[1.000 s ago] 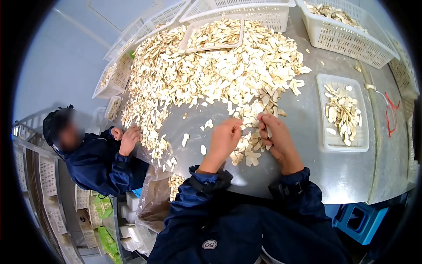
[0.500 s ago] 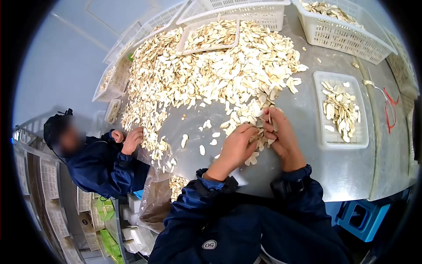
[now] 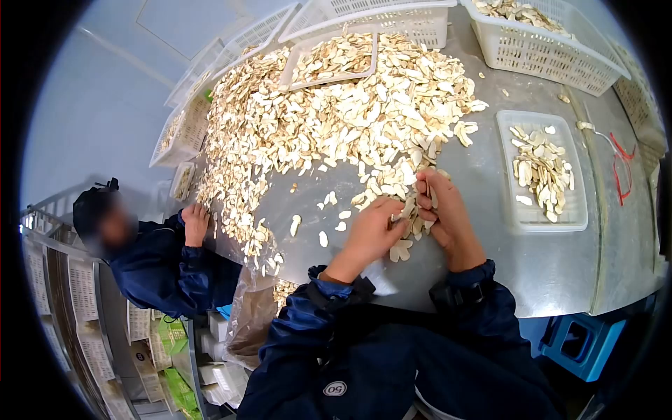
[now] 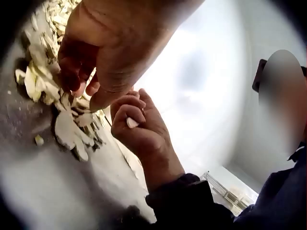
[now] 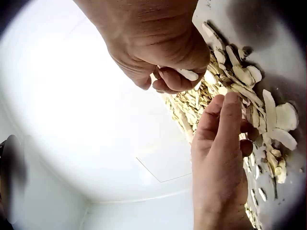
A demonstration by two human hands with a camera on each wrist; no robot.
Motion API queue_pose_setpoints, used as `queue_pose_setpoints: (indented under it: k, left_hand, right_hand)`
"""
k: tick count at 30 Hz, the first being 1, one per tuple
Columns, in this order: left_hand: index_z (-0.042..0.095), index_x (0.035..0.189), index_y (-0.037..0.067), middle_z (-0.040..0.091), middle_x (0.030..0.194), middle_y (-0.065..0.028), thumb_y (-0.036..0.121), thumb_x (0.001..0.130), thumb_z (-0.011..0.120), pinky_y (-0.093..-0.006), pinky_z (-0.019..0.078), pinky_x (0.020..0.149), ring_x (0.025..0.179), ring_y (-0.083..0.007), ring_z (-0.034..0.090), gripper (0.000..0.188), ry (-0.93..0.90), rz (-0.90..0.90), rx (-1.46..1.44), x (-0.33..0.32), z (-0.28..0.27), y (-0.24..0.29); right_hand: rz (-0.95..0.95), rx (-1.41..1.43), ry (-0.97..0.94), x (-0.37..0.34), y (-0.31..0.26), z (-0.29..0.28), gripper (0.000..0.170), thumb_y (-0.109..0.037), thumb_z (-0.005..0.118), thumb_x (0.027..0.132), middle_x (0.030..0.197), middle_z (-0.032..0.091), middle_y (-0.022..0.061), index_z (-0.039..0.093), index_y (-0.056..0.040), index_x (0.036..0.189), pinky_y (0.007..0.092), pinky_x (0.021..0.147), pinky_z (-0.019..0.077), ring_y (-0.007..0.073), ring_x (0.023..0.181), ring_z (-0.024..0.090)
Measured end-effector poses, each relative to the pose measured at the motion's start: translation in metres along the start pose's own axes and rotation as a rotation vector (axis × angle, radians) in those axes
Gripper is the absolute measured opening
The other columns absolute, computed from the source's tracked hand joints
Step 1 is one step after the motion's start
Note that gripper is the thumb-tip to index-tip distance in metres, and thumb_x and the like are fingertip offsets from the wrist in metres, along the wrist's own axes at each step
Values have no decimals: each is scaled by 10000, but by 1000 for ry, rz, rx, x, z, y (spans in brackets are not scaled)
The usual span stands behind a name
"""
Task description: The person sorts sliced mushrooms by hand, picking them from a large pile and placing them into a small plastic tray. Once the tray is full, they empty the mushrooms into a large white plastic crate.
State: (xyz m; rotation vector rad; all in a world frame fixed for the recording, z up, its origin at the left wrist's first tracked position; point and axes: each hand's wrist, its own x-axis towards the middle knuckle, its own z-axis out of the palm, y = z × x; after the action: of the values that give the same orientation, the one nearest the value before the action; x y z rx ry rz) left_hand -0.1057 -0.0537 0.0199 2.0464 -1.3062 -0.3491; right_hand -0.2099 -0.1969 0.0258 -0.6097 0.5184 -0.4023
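Note:
A low heap of pale, brown-edged dried slices lies on the metal table in front of me. My left hand is at the left side of this heap, with bent fingers reaching down among the slices. In the left wrist view its thumb and fingers stand apart, with no slice seen between them. Close beside it, my right hand has its fingers curled round a pale slice. One end of that slice sticks out from the curled fingers in both wrist views; the rest is hidden in the palm.
A big pile of slices covers the table's back, with a filled tray on it. White baskets line the far edge. A shallow tray with slices stands right. Another person works at the left.
My left hand has moved right, over the heap and closer to my right hand. My right hand has shifted slightly. The other person's hands have moved a little leftward.

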Motion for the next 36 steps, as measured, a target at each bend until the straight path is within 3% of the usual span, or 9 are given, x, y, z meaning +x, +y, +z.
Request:
queue_pose_setpoints:
  k: [2,8,14,21,27,30,34,35,36]
  left_hand:
    - [668,1023,40,650,949,-113,152,820,732,-377,518,632,709,-297,651,240,-5,30,73,2,1,9]
    - [671,949,74,649,892,-127,109,833,674,-401,514,632,713,-334,649,121,15,36,42,8,9,10]
    - [587,838,23,628,781,-111,81,827,706,-321,474,547,578,-198,620,133,-44,-106,-7,6,7,13]
    - [650,933,11,609,706,-30,26,854,659,-258,454,550,596,-81,561,81,86,-155,-213,1,1,-11]
    - [683,1007,33,592,751,17,32,875,645,-235,451,574,655,-50,545,137,171,-140,-339,-4,-8,-39]
    - [675,976,39,558,750,19,58,874,658,-230,441,588,646,-65,515,105,152,-164,-472,-11,-5,-36]
    - [654,929,37,548,758,33,80,885,680,-220,415,565,647,-47,492,66,166,-153,-463,-10,-9,-18]
    - [663,953,40,547,758,37,98,893,707,-228,407,549,642,-49,488,94,166,-100,-452,-11,-10,-23]
    - [646,1071,25,571,840,30,60,941,647,-215,448,619,724,-41,519,135,151,-129,-430,-11,-8,-33]
  right_hand:
    - [-31,-85,21,-1,0,3,154,-227,625,950,760,509,-56,619,-87,1013,183,469,291,21,606,426]
    - [-292,-530,11,15,29,-19,172,-209,615,922,785,624,16,683,-76,1007,256,614,477,94,678,586]
    - [-299,-670,11,-6,18,-2,232,-252,649,889,741,698,97,684,-49,995,305,636,525,149,649,673]
    - [-608,-918,12,-1,29,-7,268,-282,693,845,823,704,153,690,-60,995,363,696,527,282,752,689]
    - [-526,-1011,-52,2,41,-5,269,-269,705,851,905,718,105,687,-61,1021,336,755,518,218,822,687]
    - [-448,-994,-50,0,37,1,299,-327,706,847,883,711,144,700,-78,1011,366,722,526,275,775,689]
    - [-92,-1023,-80,-7,21,2,320,-355,712,852,951,714,141,700,-82,1017,359,774,527,243,854,691]
    - [-432,-911,-121,9,52,-17,264,-287,688,871,860,686,96,696,-61,1008,318,688,513,167,766,652]
    - [-629,-1193,-264,18,57,-21,218,-233,671,872,923,686,102,709,-82,1024,346,759,523,204,865,659]
